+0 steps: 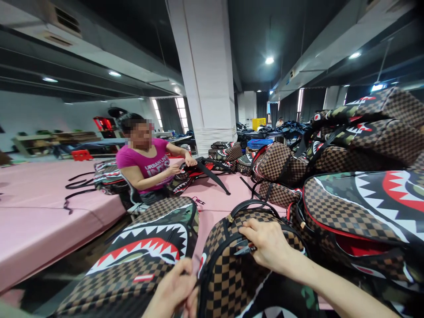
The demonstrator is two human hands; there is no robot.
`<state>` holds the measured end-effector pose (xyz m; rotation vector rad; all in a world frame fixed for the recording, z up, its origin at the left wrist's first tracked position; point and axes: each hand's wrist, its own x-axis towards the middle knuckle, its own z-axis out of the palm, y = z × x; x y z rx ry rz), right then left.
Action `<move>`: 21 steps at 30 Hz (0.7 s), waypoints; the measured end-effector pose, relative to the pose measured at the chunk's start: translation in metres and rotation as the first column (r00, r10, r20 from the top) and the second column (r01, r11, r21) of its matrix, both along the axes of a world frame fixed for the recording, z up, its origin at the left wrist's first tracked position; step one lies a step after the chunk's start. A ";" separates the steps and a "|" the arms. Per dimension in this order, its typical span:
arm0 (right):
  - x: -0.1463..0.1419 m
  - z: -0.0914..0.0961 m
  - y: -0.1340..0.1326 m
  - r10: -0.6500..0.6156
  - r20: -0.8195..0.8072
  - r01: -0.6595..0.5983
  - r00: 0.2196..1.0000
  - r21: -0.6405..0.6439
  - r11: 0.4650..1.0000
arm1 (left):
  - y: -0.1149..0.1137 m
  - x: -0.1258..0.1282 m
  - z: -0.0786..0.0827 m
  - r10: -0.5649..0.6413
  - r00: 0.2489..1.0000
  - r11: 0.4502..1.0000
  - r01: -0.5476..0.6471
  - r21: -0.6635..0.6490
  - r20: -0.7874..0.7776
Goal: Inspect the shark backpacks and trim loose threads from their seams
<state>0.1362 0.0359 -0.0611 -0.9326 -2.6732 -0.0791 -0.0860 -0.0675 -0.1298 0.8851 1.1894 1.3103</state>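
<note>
A brown-and-black checkered backpack (228, 269) with a black top handle stands in front of me. My right hand (270, 243) is closed over its upper front, and the dark blades of a pair of thread snips (243, 249) stick out from under the fingers, pointing left. The rest of the snips is hidden in the palm. At the backpack's left edge my left hand (180, 285) is closed, its fingers curled against the side. Just beyond that hand lies another checkered backpack (132, 260) with a shark-mouth print.
More shark-print backpacks lie to the right (351, 212), with a stack (380, 137) behind them. Across the pink table (232, 190), a seated person (149, 163) handles a bag with black straps. A white pillar (205, 70) rises behind the table.
</note>
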 end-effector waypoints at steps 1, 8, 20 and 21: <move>0.000 0.001 0.000 0.001 0.008 -0.001 1.000 0.002 1.000 | 0.008 0.004 0.016 0.008 1.000 0.999 -0.008 0.043 0.011; 0.010 -0.012 0.016 -0.011 -0.146 0.004 0.989 -0.042 0.999 | 0.039 0.022 0.014 0.274 0.956 0.958 -0.263 0.115 -0.104; 0.097 -0.142 0.057 -0.581 -0.558 0.347 0.592 -0.474 0.809 | 0.023 0.015 -0.160 0.245 0.649 0.969 -0.165 0.181 -0.720; 0.108 -0.170 0.056 -0.613 -0.540 0.355 0.576 -0.511 0.783 | 0.027 0.012 -0.161 0.232 0.668 0.973 -0.168 0.161 -0.707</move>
